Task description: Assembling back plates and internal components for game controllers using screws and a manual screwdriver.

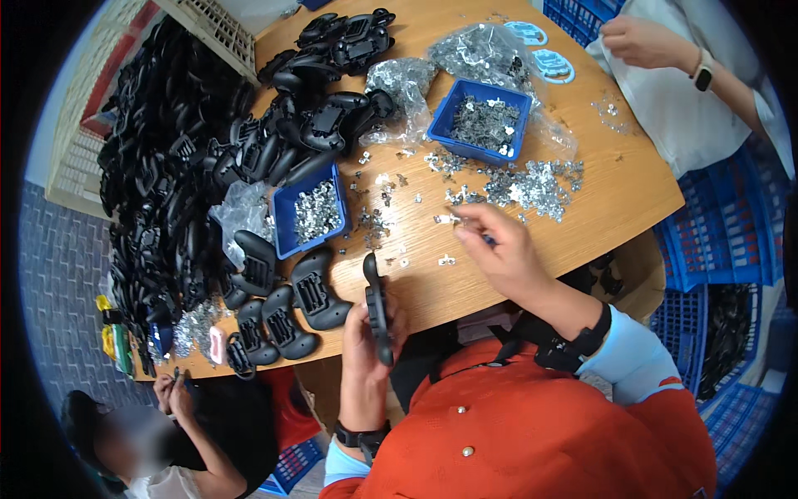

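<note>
My left hand [363, 339] grips a black game controller shell [378, 303], held edge-on above the front of the table. My right hand [503, 254] is over the tabletop with thumb and forefinger drawn together near small loose metal pieces [446, 260]; what the fingertips hold is too small to make out. Just beyond it spreads a heap of shiny metal pieces [536, 190]. Several black controller shells [313, 291] lie left of my left hand, hollow side up. A blue bin [287, 218] behind them holds more metal pieces.
A second blue bin [434, 129] of metal parts stands farther back, beside clear plastic bags [482, 56] of parts. Black shells form a large pile [166, 175] at left. A co-worker [195, 424] sits at lower left; another person's hand [644, 43] shows at upper right. Blue crates [715, 224] stand at right.
</note>
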A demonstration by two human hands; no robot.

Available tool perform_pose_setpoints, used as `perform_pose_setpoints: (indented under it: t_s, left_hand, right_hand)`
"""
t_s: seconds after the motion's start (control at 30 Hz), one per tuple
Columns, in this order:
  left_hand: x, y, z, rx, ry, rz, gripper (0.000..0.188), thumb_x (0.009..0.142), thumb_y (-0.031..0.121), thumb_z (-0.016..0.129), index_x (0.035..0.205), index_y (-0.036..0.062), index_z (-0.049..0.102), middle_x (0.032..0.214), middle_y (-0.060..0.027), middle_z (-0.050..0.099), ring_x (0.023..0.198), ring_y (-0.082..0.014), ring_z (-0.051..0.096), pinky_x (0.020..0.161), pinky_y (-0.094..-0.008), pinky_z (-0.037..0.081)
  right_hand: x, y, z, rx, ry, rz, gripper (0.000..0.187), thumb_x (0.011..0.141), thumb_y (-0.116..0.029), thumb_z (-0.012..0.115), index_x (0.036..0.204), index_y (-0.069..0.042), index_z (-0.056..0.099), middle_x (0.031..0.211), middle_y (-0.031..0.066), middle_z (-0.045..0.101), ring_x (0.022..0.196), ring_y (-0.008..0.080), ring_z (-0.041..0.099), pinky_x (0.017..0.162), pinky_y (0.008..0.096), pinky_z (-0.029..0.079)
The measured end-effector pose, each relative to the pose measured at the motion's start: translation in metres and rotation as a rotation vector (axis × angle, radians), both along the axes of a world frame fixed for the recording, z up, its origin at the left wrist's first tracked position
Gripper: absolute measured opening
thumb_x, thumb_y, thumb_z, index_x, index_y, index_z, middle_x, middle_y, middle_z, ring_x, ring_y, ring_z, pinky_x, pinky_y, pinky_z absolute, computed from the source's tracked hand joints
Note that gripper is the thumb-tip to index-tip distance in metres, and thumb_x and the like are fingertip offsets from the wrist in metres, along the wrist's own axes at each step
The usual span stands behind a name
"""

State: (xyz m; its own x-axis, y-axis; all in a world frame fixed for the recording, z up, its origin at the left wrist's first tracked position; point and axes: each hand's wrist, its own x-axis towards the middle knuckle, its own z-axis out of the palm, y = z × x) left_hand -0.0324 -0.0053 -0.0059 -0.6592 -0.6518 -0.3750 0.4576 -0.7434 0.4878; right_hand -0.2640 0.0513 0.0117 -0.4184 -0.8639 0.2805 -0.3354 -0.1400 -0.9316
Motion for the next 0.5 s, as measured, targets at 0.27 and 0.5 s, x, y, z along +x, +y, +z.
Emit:
perform_pose_setpoints:
  t_s: [0.27,0.5]
  left_hand:
    - [-0.007,0.001,0.014,-0.563,-0.497,0.218,0.065,0.074,-0.007,0.053,0.134,0.0007,0.032,0.122,-0.0138,0.052,0.109,-0.0193,0.056,0.094,-0.0309,0.046]
    - [-0.007,0.005,0.006,-0.743,-0.577,0.247,0.067,0.082,-0.003,0.064,0.139,0.0022,0.029,0.118,-0.0121,0.055,0.107,-0.0180,0.057,0.094,-0.0305,0.045]
  right_hand:
    - [-0.015,0.035,-0.010,0.175,0.462,0.002,0.009,0.084,-0.010,0.066,0.091,-0.005,0.063,0.082,0.0098,0.058,0.070,0.0289,0.062,0.060,0.0369,0.048]
    - [0.006,0.011,-0.017,0.160,0.570,0.090,0.011,0.082,-0.014,0.069,0.089,-0.008,0.064,0.082,0.0077,0.058,0.070,0.0290,0.062,0.060,0.0385,0.051]
